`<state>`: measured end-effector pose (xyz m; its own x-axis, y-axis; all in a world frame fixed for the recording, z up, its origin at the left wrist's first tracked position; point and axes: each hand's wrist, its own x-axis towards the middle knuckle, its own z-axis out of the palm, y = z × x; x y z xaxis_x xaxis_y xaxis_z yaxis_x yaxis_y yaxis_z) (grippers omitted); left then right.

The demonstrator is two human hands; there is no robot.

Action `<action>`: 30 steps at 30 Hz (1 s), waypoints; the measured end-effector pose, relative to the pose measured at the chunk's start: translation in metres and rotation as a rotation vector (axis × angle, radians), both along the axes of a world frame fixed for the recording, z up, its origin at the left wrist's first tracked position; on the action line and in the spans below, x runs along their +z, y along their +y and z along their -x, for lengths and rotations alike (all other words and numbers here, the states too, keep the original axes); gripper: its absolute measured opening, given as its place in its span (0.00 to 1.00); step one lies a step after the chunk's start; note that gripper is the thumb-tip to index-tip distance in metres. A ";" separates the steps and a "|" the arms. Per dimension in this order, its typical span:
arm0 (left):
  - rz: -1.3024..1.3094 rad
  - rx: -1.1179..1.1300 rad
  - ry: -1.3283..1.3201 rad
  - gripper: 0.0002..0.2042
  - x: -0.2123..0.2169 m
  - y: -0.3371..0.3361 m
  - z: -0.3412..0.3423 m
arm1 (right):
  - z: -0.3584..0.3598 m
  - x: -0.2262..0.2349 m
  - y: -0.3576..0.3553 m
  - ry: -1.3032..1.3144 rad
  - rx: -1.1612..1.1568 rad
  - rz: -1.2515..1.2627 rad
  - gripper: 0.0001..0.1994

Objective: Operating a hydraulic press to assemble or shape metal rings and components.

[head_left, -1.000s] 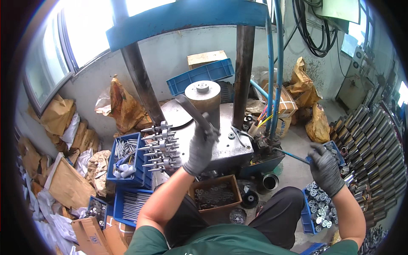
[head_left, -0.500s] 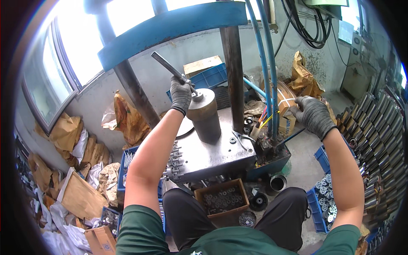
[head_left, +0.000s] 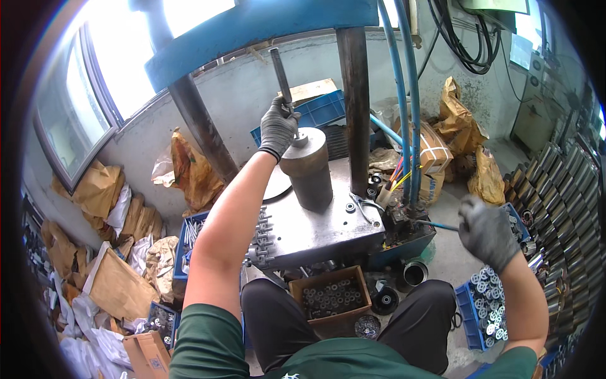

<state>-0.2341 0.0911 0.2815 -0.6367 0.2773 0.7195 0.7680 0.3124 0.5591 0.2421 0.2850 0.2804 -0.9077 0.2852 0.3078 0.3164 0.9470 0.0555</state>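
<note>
Pale workshop wall stood behind; a blue crossbeam spanned dark posts over a steel worktop. We noted a stout steel cylinder upright on it. Just above the cylinder's top we saw the dark rod, its long axis steep, near vertical: upper end pointed up, leaning slightly left; lower end aimed down at the cylinder's top face. The left hand, grey-gloved, had its grip clamped on the dark rod's lower part. The right hand, gloved and blurred, was at the end of a blue-tipped lever; we could not tell whether its grip had closed. A blue crate of pale wheel-shaped parts stood low on the right.
</note>
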 end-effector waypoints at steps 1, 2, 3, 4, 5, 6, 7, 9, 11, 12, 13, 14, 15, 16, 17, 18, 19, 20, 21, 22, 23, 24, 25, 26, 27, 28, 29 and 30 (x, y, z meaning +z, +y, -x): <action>0.003 -0.002 0.047 0.19 -0.004 0.001 0.000 | -0.013 -0.006 -0.007 -0.103 -0.002 0.010 0.08; -0.001 -0.027 -0.058 0.20 -0.006 0.004 -0.008 | -0.026 -0.016 -0.010 -0.109 -0.002 0.012 0.08; -0.005 -0.032 -0.064 0.20 -0.007 0.008 -0.010 | -0.042 -0.025 -0.014 -0.198 0.051 0.043 0.09; -0.036 -0.036 -0.105 0.21 -0.009 0.008 -0.009 | -0.047 -0.028 -0.015 -0.285 0.115 0.080 0.11; -0.066 -0.039 -0.146 0.21 -0.011 0.008 -0.008 | -0.047 -0.028 -0.014 -0.290 0.120 0.082 0.11; -0.045 0.011 -0.116 0.23 -0.013 0.008 -0.008 | -0.046 -0.025 -0.014 -0.288 0.114 0.095 0.12; -0.042 0.013 -0.120 0.23 -0.018 0.009 -0.006 | -0.045 -0.022 -0.013 -0.286 0.107 0.109 0.13; -0.153 0.030 -0.101 0.24 -0.029 0.013 -0.004 | -0.041 -0.015 -0.010 -0.431 0.123 0.158 0.14; -0.167 0.024 -0.087 0.21 -0.030 0.013 -0.009 | -0.037 -0.014 -0.010 -0.511 0.232 0.197 0.15; -0.130 -0.003 -0.132 0.18 -0.028 0.014 -0.010 | -0.039 -0.020 -0.011 -0.458 0.246 0.191 0.12; -0.097 -0.030 -0.181 0.16 -0.027 0.014 -0.009 | -0.042 -0.020 -0.014 -0.470 0.246 0.188 0.12; -0.144 -0.085 -0.165 0.14 -0.031 0.014 0.000 | -0.043 -0.020 -0.018 -0.437 0.206 0.182 0.11; -0.148 -0.072 -0.170 0.14 -0.036 0.012 0.009 | -0.045 -0.021 -0.022 -0.404 0.166 0.175 0.10; -0.142 -0.095 -0.195 0.14 -0.037 0.008 0.012 | -0.046 -0.029 -0.021 -0.348 0.217 0.189 0.09; -0.139 -0.133 -0.224 0.14 -0.038 0.009 0.013 | -0.051 -0.035 -0.026 -0.356 0.221 0.184 0.09; -0.111 -0.098 -0.234 0.15 -0.038 0.009 0.014 | -0.056 -0.041 -0.031 -0.380 0.145 0.195 0.10; -0.117 -0.096 -0.241 0.15 -0.038 0.012 0.013 | -0.064 -0.049 -0.036 -0.405 0.064 0.205 0.10; -0.098 -0.062 -0.237 0.15 -0.037 0.011 0.012 | -0.072 -0.064 -0.036 -0.393 0.055 0.217 0.10; -0.078 -0.028 -0.232 0.15 -0.035 0.009 0.010 | -0.079 -0.074 -0.039 -0.398 0.066 0.213 0.10; -0.096 -0.052 -0.241 0.13 -0.032 0.011 0.003 | -0.087 -0.078 -0.042 -0.350 0.037 0.269 0.10; -0.099 -0.047 -0.245 0.13 -0.029 0.010 0.000 | -0.093 -0.084 -0.045 -0.299 0.014 0.327 0.11; -0.070 -0.045 -0.261 0.14 -0.028 0.010 -0.002 | -0.097 -0.092 -0.046 -0.239 0.016 0.322 0.11; -0.041 -0.043 -0.277 0.15 -0.027 0.010 -0.004 | -0.102 -0.098 -0.048 -0.246 0.014 0.318 0.11; -0.037 -0.038 -0.262 0.15 -0.028 0.010 -0.004 | -0.105 -0.100 -0.051 -0.210 -0.013 0.312 0.11; -0.042 -0.041 -0.271 0.15 -0.028 0.012 -0.003 | -0.107 -0.102 -0.053 -0.173 -0.042 0.306 0.11; -0.036 -0.019 -0.236 0.15 -0.027 0.010 -0.003 | -0.105 -0.103 -0.054 -0.181 -0.037 0.306 0.11; -0.030 0.002 -0.202 0.14 -0.027 0.009 -0.005 | -0.104 -0.105 -0.056 -0.145 -0.064 0.318 0.11; -0.021 -0.003 -0.219 0.12 -0.026 0.008 -0.006 | -0.102 -0.106 -0.059 -0.109 -0.092 0.329 0.12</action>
